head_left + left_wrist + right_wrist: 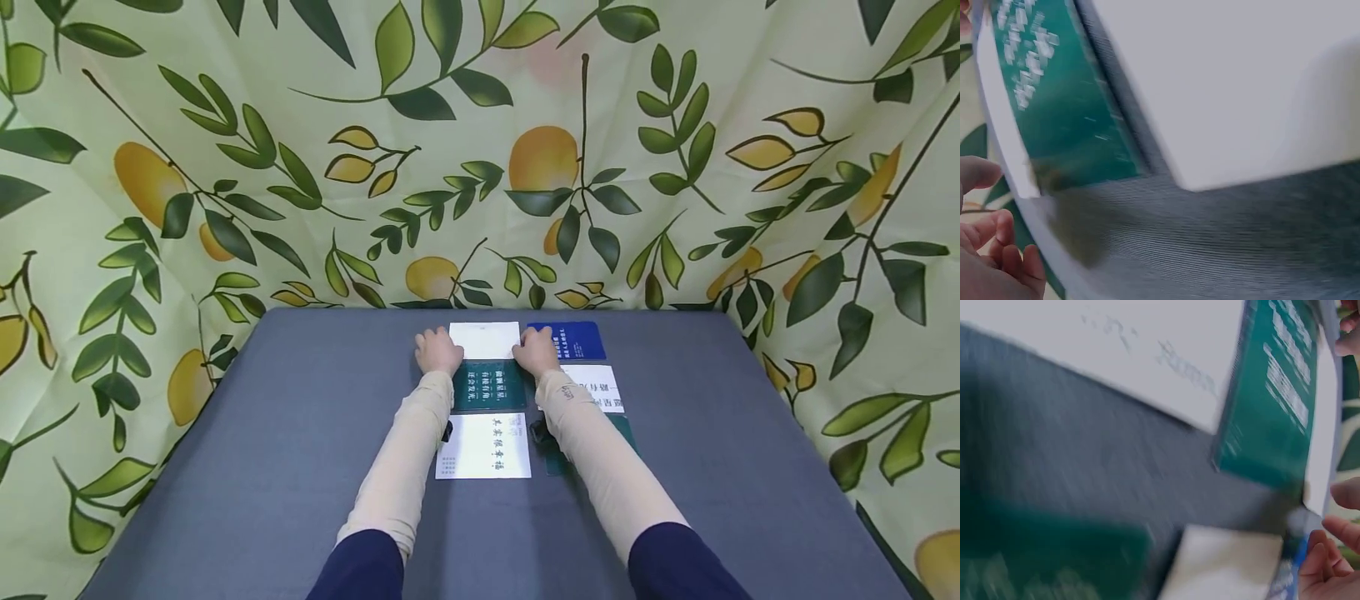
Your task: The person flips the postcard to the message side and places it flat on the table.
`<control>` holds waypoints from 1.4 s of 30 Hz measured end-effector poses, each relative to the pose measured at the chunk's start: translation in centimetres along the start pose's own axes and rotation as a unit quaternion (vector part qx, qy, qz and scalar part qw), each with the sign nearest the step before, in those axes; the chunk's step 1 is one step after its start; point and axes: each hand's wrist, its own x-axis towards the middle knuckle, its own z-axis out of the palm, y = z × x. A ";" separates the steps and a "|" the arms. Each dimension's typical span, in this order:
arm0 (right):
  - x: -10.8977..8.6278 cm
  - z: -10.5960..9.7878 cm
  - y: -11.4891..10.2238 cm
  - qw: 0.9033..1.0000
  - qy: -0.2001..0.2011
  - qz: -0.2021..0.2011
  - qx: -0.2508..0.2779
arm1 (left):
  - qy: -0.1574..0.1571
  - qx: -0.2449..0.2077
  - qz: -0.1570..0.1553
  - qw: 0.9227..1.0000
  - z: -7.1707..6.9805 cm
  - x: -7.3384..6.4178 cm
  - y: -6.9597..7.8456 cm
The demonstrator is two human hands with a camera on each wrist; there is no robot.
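At the table's far edge a plain white card (483, 340) lies between my two hands. My left hand (438, 350) is at its left edge; in the left wrist view thumb and fingers (1000, 228) are apart, loosely bent, with nothing between them. By the card's right edge is my right hand (536, 350); in the right wrist view thumb and forefinger stand apart close to the white card's corner (1321, 487). Below it lies a dark green card (489, 385) with white writing, then a white card (480, 446) with dark writing. Both wrist views are blurred.
A second column to the right holds a blue card (583, 342), a white lettered card (603, 387) and a green card (624, 429), partly covered by my right forearm. The grey table (300, 417) ends at a curtain (465, 167) printed with leaves and fruit.
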 end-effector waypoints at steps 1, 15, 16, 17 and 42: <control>0.1 -0.4 0.1 1.000 0.002 -0.004 0.003 | 0.009 -0.007 0.007 1.000 -0.1 0.0 0.2; 0.6 -6.7 5.9 0.993 0.031 0.042 0.105 | -0.052 -0.243 0.112 0.962 8.4 5.2 3.2; 0.5 -6.9 6.5 0.992 0.034 0.052 0.107 | -0.056 -0.259 0.127 0.956 9.8 5.7 3.2; 0.4 -7.1 7.1 0.991 0.034 0.063 0.110 | -0.081 -0.280 0.124 0.948 10.7 6.0 3.5; -1.0 -7.3 10.4 0.968 0.016 0.144 0.206 | -0.287 -0.501 -0.009 0.816 3.6 -3.2 8.9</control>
